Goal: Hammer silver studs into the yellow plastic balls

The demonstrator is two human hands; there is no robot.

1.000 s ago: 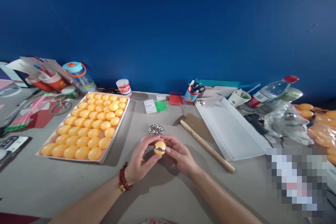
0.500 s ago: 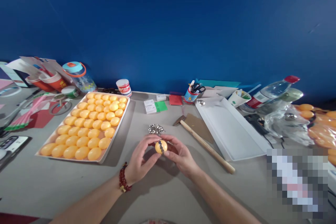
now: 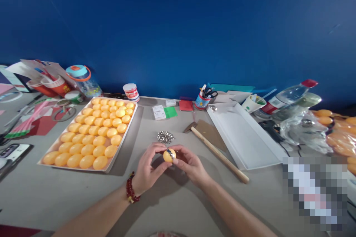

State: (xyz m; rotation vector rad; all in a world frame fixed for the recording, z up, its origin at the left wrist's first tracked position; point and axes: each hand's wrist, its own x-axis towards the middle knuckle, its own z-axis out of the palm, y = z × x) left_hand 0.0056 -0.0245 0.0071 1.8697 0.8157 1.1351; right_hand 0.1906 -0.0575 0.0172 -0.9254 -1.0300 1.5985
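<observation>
Between the fingertips of both hands sits an orange ball, like a table tennis ball, with a dark and silvery band of small pieces across its upper side. My left hand grips it from the left, a dark red bead bracelet on the wrist. From the other side my right hand pinches it, thumb low and fingers behind. Just beyond the fingers lies a heap of small shiny metal pieces on the grey table. What exactly those pieces are is too small to tell.
Left stands a shallow tray with rows of orange balls. A wooden-handled hammer lies right, beside a white tray. Small white boxes, a pen cup and a bottle stand farther back, before a blue wall.
The orange ball has turned in my fingers, so its band now runs slantwise across the upper side instead of down the front. Both hands keep their hold.
</observation>
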